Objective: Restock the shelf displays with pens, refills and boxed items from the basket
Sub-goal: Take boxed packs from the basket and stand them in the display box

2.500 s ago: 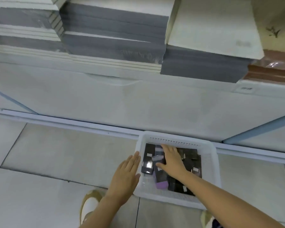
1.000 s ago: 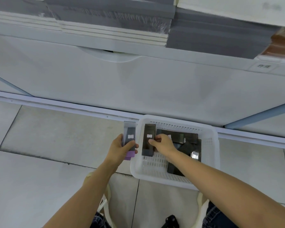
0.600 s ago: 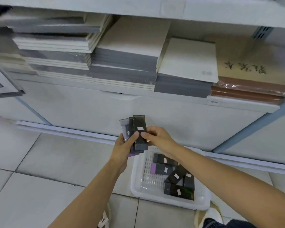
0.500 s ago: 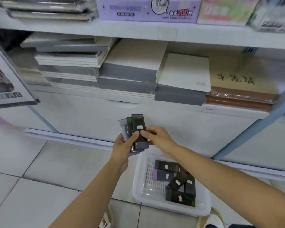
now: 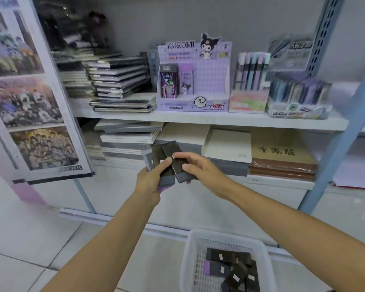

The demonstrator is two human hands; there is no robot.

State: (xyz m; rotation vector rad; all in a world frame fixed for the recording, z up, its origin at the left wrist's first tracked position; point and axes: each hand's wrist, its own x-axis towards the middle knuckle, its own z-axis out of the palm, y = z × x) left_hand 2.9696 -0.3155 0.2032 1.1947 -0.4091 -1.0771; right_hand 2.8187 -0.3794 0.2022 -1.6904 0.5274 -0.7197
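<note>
Your left hand (image 5: 149,182) keeps a firm grip on a fanned stack of dark boxes (image 5: 159,163) in front of the shelf (image 5: 198,120). Your right hand (image 5: 198,167) pinches the front box (image 5: 176,160). More boxes lie in the white basket (image 5: 190,260) on the floor below. The purple display (image 5: 207,81) stands on the shelf.

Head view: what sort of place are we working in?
Most likely a stationery shop aisle: a Kuromi display box and pen packs on the shelf, with stacked notebooks beside them.

soft even light, blurred, warped edges
</note>
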